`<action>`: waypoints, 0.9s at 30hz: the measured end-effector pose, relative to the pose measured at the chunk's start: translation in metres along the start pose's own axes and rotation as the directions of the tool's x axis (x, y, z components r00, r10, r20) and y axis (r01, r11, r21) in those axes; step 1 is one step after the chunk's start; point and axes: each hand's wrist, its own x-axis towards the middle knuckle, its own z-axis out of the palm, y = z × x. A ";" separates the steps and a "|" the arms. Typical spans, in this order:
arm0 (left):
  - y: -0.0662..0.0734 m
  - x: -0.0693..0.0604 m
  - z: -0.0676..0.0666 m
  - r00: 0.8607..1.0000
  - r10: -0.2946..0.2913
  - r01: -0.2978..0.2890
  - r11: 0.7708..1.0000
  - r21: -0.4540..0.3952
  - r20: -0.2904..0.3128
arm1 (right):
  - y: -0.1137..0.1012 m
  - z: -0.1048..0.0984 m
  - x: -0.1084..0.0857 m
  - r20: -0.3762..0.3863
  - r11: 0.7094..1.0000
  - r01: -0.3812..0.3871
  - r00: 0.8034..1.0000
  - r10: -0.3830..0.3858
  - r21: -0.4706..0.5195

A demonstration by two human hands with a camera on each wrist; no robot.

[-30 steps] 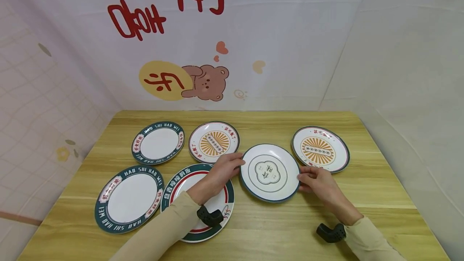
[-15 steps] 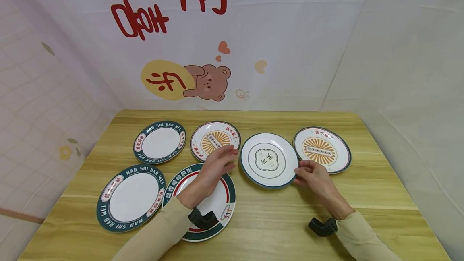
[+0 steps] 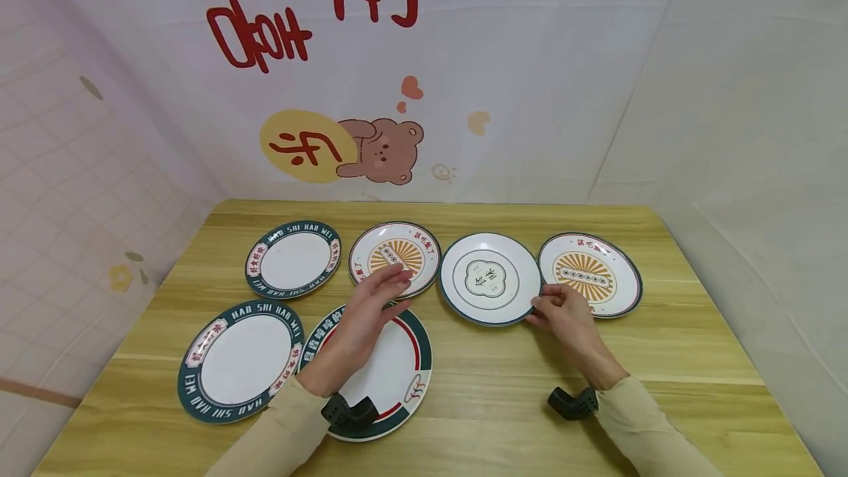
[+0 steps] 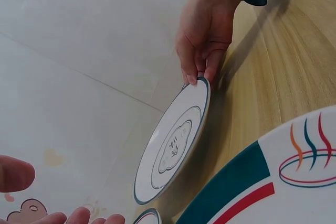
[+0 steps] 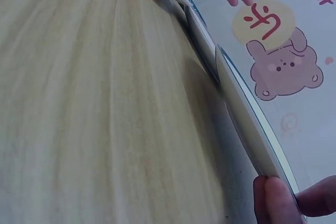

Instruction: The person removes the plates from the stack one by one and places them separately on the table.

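Note:
My right hand (image 3: 568, 321) pinches the near-right rim of a white plate (image 3: 490, 309) with a thin blue edge and a flower-shaped emblem. In the right wrist view the thumb lies on top and the fingers are underneath; that plate (image 5: 252, 119) is raised off the table at my end. Left of it, my left hand (image 3: 361, 319) hovers with extended fingers, holding nothing. Below that hand lies a large plate (image 3: 391, 381) with a green and red rim, partly hidden by the hand and forearm. A sunburst plate (image 3: 424, 282) sits just beyond the left fingertips.
Another sunburst plate (image 3: 599, 304) lies right of the held plate. Two green-rimmed white plates (image 3: 241, 363) stand at the left, one behind the other. The wooden table (image 3: 517, 418) meets a printed cloth backdrop (image 3: 530, 94) at its far edge.
The white plate has moved away from me, into the gap between the two sunburst plates. My left hand has let go of it and drawn back left; my right hand still holds it.

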 end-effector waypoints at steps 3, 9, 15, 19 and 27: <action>0.002 -0.004 -0.004 1.000 0.004 -0.004 1.000 -0.011 0.000 | -0.001 0.003 0.002 -0.015 1.000 0.001 1.000 -0.001 -0.010; 0.005 -0.009 -0.009 1.000 0.007 -0.008 1.000 -0.023 -0.025 | -0.001 0.006 0.005 -0.043 1.000 0.005 0.999 -0.005 -0.013; 0.009 -0.012 -0.013 0.999 0.004 -0.005 1.000 -0.020 -0.054 | -0.002 0.006 0.006 -0.049 1.000 0.018 0.999 -0.019 -0.005; 0.011 -0.014 -0.015 0.999 0.001 -0.002 1.000 -0.030 -0.055 | -0.002 0.005 0.006 -0.040 1.000 0.014 0.999 -0.013 0.008; 0.015 -0.015 -0.021 0.998 -0.002 0.000 0.999 -0.039 -0.057 | -0.002 0.002 0.004 0.008 1.000 -0.010 1.000 0.010 0.000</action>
